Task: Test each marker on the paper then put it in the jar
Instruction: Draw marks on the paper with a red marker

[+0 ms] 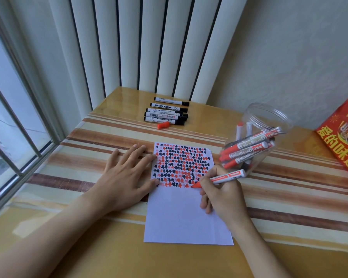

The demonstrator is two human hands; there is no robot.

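Fingers of the right hand (222, 194) pinch an uncapped red-and-white marker (223, 178), its tip touching the white paper sheet (181, 215) at the lowest row of red and black marks. Left hand (127, 177) lies flat, fingers spread, pressing the sheet's left edge. Just right, a tilted clear plastic jar (257, 137) holds tested markers.

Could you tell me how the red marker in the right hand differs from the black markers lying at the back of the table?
The red marker is uncapped, its tip on the paper, gripped by the right hand; the black markers are capped and untouched. The red marker is alone and slanted; the black markers lie side by side in a row. A loose red cap lies beside them. Both have white barrels.
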